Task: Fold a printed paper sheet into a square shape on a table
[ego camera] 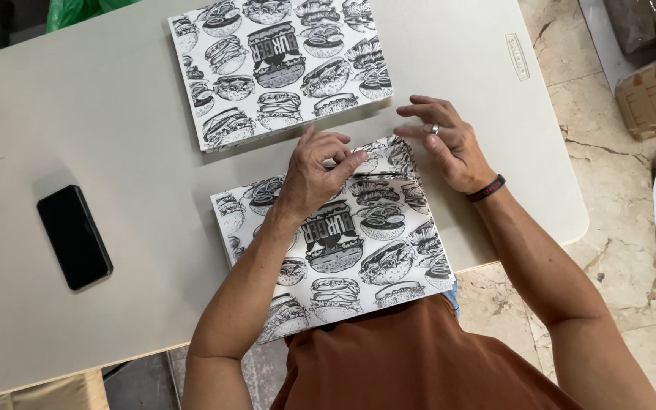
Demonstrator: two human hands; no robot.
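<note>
Left hand (314,176) curled, fingertips pinching folded top flap of near bag (343,243), printed black-and-white with burgers, lying flat at table (115,114) edge before torso. Right hand (449,140) open, fingers spread, ringed finger pressing flap's right corner. Beyond: stack (279,68) of matching bags; far left, black phone (74,237), well apart.

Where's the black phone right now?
In the head view the black phone lies flat on the table, off to the person's left, apart from the left hand and the printed paper bag under it.
</note>
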